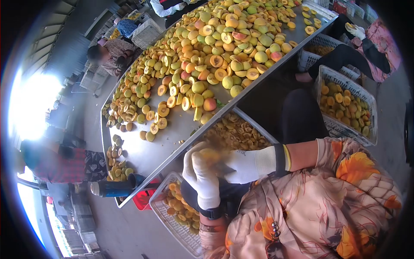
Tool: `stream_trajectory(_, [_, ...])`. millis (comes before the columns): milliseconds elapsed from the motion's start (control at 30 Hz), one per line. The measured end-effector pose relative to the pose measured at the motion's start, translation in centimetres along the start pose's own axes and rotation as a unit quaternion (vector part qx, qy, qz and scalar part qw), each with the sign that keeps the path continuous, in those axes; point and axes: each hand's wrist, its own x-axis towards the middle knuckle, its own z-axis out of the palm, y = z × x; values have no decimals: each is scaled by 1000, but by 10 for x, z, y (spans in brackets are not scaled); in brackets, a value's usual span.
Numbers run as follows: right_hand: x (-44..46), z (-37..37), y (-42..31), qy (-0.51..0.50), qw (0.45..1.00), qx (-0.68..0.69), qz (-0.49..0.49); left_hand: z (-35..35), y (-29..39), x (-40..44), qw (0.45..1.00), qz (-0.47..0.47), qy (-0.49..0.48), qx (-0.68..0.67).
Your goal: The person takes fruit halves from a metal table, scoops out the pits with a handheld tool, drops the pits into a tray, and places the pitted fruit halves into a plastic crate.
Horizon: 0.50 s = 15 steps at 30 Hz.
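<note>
Both of my hands wear white gloves and meet in front of my lap. My left hand is curled round a blurred yellow-orange piece of fruit. From the right, my right hand reaches to the same piece; its fingertips are smeared by motion, so its grip is unclear. Just beyond the hands stands a crate of thin fruit pieces, partly under the table edge. Halved and whole yellow-green fruits lie heaped on the metal table.
Crates of fruit halves stand at lower left and at right. A red container is under the table corner beside a dark blue cylinder. Co-workers sit at upper right, upper left and far left.
</note>
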Motion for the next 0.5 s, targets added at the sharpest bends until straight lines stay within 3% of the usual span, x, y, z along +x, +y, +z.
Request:
stream_trajectory(100, [5,-9,1,-51,995,70,50,-8,-10,10,997,6,-72,-20])
stream_trajectory(167, [2,-18,-10,-103,970,160,153,-8,-19,15,995,21,-93,-30])
stream_trajectory(233, [5,-38,-44,-173,903,266,290,-7,-23,17,993,16,-104,-53])
stream_trajectory(500, [2,-52,-27,-275,742,533,300,8,-21,21,979,-47,-124,-155])
